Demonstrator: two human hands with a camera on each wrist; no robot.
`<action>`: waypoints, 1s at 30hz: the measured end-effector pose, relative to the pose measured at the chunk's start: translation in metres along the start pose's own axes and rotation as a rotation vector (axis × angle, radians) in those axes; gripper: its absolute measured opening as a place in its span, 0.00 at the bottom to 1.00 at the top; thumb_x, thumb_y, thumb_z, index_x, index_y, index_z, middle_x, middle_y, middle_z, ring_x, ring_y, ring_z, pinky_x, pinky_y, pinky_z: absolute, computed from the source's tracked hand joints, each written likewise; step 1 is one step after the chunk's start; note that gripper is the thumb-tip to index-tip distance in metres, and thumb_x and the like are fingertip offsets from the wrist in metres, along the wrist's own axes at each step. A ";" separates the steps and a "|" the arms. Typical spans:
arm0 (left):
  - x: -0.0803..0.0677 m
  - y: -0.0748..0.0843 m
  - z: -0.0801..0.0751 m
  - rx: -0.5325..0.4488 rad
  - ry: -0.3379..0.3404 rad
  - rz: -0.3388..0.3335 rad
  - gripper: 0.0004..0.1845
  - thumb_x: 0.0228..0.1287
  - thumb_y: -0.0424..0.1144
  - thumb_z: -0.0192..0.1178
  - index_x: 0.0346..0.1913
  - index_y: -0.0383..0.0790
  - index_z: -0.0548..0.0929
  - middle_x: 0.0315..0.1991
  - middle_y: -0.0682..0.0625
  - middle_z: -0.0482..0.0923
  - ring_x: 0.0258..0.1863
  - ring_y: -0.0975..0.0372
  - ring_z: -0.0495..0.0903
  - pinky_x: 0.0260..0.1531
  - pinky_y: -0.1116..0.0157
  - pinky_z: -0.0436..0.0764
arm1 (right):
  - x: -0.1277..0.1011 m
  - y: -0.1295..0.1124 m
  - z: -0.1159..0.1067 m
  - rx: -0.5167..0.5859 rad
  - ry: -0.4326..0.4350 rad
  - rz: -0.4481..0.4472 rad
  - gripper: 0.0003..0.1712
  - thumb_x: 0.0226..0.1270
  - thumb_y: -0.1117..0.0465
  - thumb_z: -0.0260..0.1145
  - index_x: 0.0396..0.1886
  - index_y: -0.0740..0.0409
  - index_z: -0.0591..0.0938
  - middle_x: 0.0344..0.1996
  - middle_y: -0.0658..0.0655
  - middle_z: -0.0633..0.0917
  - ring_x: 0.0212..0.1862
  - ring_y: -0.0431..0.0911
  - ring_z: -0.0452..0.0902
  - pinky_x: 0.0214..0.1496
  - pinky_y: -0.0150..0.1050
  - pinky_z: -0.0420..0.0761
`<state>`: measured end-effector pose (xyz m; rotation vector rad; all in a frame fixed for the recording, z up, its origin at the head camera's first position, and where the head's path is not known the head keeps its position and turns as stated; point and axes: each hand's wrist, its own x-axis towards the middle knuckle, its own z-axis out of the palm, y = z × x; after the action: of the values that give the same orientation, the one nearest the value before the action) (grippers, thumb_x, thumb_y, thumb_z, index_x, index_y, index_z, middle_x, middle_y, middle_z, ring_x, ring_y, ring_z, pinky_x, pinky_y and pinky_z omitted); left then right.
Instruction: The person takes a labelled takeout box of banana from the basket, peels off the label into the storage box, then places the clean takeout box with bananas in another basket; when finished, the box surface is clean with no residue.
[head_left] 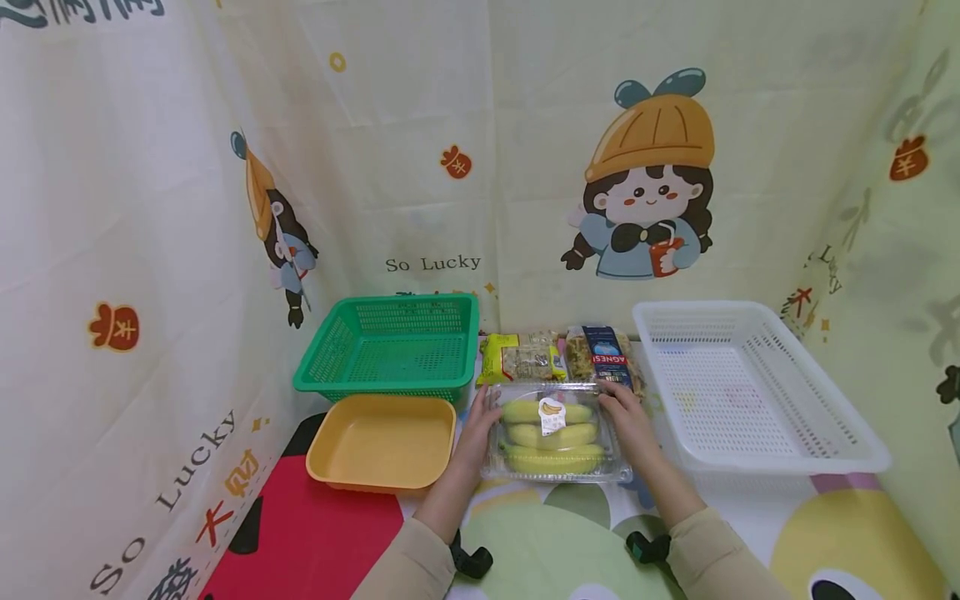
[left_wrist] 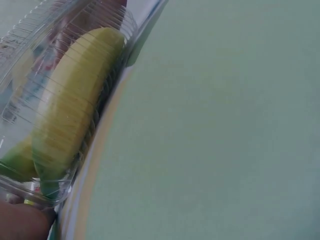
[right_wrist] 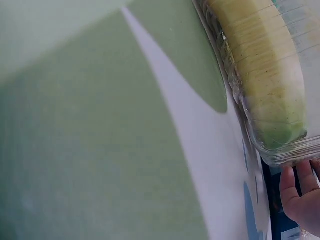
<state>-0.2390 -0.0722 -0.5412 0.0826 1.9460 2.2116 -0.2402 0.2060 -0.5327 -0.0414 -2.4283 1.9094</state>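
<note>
A clear plastic clamshell box holds several yellow bananas and has a banana-print label on its lid. My left hand grips its left side and my right hand its right side. From the left wrist, a thumb shows at the box's corner beside a green-tipped banana. In the right wrist view, curled fingers touch the box's end from below. Just behind the box lie a yellow-ended clear food packet and a dark-labelled bag.
On the left, a green perforated basket stands behind a shallow orange-yellow basin. A large white perforated basket occupies the right. Printed cloth hangs around the back and sides, and a colourful cloth covers the table.
</note>
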 end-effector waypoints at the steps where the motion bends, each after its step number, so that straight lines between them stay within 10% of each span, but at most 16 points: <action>1: 0.000 0.000 0.000 -0.001 0.002 -0.003 0.39 0.75 0.40 0.46 0.80 0.47 0.40 0.80 0.44 0.49 0.80 0.47 0.43 0.76 0.42 0.41 | 0.000 0.000 0.000 0.003 0.000 0.001 0.27 0.78 0.51 0.53 0.70 0.56 0.71 0.73 0.60 0.66 0.75 0.56 0.55 0.77 0.55 0.57; 23: 0.001 0.001 0.002 -0.014 0.028 -0.018 0.38 0.74 0.41 0.47 0.80 0.45 0.42 0.79 0.40 0.47 0.79 0.45 0.43 0.76 0.41 0.43 | -0.005 -0.056 -0.023 -0.456 -0.026 -0.216 0.26 0.74 0.53 0.58 0.65 0.62 0.74 0.64 0.69 0.73 0.62 0.65 0.71 0.62 0.63 0.72; 30: 0.000 0.002 0.001 -0.032 0.029 -0.014 0.38 0.74 0.41 0.48 0.80 0.44 0.43 0.80 0.40 0.46 0.79 0.45 0.42 0.76 0.42 0.43 | -0.014 -0.079 -0.015 -0.462 -0.236 -0.189 0.25 0.70 0.47 0.64 0.60 0.54 0.80 0.54 0.60 0.82 0.52 0.53 0.80 0.49 0.49 0.82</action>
<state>-0.2389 -0.0712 -0.5394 0.0325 1.9194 2.2464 -0.2249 0.2009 -0.4524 0.4009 -2.8528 1.3112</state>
